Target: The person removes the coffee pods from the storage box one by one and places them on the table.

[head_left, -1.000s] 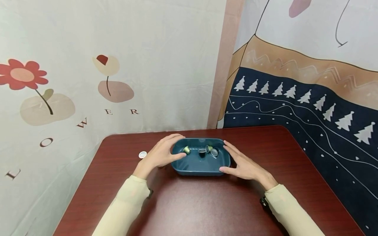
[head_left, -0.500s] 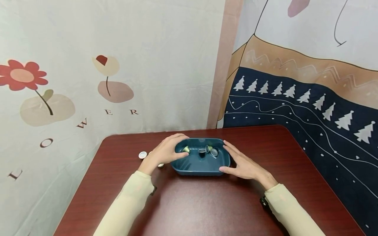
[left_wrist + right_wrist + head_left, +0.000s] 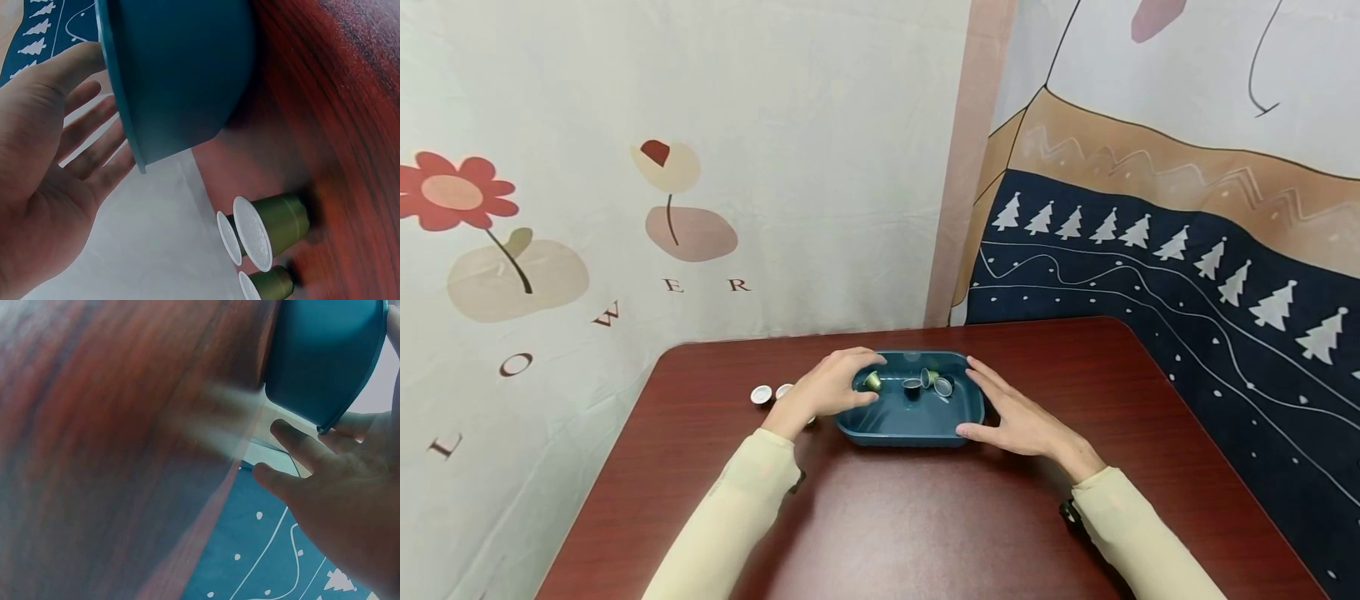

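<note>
A dark teal tray [image 3: 891,423] stands on the table with several coffee capsules inside. A green coffee capsule [image 3: 873,382] lies near its left end, with my left hand [image 3: 827,387] reaching over the rim there, thumb and fingers spread apart on either side of that capsule in the head view. Farther right in the tray are a dark capsule [image 3: 912,389] and a pair lying together [image 3: 943,387]. My right hand [image 3: 1018,417] is at the tray's right end, fingers spread along the rim. In the right wrist view some of its fingertips are hidden behind the tray wall.
Left of the tray, partly behind my left hand, green capsules [image 3: 284,219] with white lids stand on the reddish-brown table [image 3: 880,525]. One white lid [image 3: 761,395] shows farthest left. Printed cloths [image 3: 820,167] hang behind the table.
My left hand has shifted slightly right over the tray's left end, uncovering more of the white-lidded capsules on the table. The right hand and the tray have stayed put.
</note>
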`<act>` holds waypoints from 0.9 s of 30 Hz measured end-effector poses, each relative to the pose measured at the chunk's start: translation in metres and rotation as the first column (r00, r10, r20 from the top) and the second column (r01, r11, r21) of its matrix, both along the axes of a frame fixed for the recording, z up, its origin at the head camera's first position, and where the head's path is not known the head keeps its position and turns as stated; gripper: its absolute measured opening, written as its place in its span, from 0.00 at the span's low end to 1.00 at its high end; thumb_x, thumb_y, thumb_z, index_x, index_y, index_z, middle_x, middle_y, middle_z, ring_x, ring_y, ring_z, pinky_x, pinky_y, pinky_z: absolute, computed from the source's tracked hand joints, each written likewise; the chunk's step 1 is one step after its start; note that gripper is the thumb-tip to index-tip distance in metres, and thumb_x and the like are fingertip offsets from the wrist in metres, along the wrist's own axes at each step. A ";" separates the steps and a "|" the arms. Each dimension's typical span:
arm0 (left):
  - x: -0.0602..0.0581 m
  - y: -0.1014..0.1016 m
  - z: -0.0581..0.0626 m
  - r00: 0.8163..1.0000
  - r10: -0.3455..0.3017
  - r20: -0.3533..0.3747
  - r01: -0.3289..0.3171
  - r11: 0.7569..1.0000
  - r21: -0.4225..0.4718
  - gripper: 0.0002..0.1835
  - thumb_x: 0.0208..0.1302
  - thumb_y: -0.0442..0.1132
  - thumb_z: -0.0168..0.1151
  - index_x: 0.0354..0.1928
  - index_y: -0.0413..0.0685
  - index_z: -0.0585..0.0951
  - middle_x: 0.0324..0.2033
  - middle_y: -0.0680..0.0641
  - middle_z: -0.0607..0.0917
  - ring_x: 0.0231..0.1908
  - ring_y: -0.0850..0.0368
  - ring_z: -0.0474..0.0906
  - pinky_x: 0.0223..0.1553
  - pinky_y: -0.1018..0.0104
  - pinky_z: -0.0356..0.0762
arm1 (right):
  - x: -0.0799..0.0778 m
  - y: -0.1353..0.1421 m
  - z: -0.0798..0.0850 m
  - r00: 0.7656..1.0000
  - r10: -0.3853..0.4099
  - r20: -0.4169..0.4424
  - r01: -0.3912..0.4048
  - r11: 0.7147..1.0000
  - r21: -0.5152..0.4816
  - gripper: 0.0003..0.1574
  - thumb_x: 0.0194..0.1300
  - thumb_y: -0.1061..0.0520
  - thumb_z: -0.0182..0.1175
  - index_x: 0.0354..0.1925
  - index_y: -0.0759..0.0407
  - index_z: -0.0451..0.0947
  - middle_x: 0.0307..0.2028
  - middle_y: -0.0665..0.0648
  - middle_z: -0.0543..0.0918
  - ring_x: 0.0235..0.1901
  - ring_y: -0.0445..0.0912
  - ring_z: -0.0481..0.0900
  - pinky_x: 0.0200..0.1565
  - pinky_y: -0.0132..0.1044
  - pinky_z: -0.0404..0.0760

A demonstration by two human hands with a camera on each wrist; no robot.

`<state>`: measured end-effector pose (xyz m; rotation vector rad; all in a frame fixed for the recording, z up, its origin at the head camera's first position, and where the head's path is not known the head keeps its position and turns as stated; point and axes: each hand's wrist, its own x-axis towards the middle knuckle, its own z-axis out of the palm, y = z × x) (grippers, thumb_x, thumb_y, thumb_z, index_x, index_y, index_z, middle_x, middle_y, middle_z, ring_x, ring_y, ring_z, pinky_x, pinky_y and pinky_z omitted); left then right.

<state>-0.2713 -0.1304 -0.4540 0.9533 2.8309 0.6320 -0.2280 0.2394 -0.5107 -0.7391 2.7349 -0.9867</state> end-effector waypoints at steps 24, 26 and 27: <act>-0.019 0.014 -0.017 1.000 -0.027 -0.003 0.027 0.992 -0.126 0.26 0.71 0.31 0.77 0.69 0.42 0.86 0.70 0.40 0.88 0.72 0.41 0.84 0.74 0.44 0.84 | -0.001 0.000 0.001 1.000 -0.001 0.006 0.001 1.000 0.000 0.69 0.72 0.24 0.70 0.92 0.52 0.52 0.94 0.46 0.46 0.91 0.55 0.56 0.84 0.68 0.67; -0.018 0.015 -0.018 0.999 -0.032 -0.006 0.031 0.991 -0.127 0.25 0.72 0.29 0.76 0.69 0.41 0.87 0.68 0.40 0.89 0.70 0.42 0.85 0.73 0.45 0.84 | -0.001 -0.001 0.001 1.000 -0.002 0.005 0.002 1.000 0.001 0.69 0.72 0.24 0.71 0.92 0.52 0.52 0.94 0.46 0.46 0.91 0.55 0.56 0.84 0.68 0.67; -0.019 0.015 -0.018 0.999 -0.039 -0.005 0.038 0.991 -0.127 0.24 0.72 0.29 0.76 0.68 0.42 0.87 0.67 0.41 0.90 0.69 0.42 0.86 0.72 0.46 0.85 | -0.001 -0.001 0.001 1.000 -0.002 0.005 0.002 1.000 0.001 0.69 0.72 0.24 0.71 0.92 0.52 0.52 0.94 0.46 0.46 0.91 0.55 0.56 0.84 0.68 0.67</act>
